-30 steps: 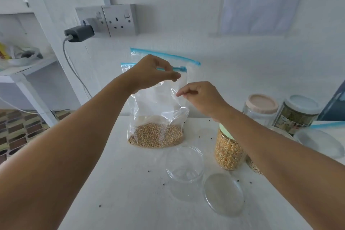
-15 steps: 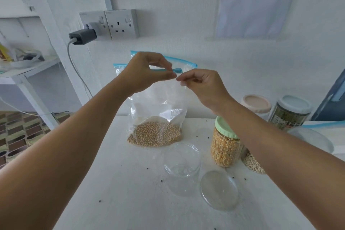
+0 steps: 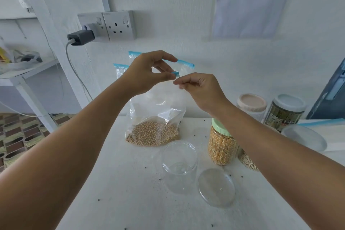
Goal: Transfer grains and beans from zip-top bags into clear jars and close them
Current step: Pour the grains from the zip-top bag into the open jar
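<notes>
Head view: the bag (image 3: pixel 156 117) of beans stands on the table (image 3: pixel 130 183), held up by its blue zip strip, which the left hand (image 3: pixel 147 73) pinches. The right hand (image 3: pixel 200 87) pinches the clear plastic just beside it. Below stand an open jar (image 3: pixel 179 164), its lid (image 3: pixel 216 186) and a corn jar (image 3: pixel 221 145).

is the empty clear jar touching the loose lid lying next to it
Apart. The head view shows a bare strip of white table between the empty jar and the clear lid lying flat to its right.
</notes>
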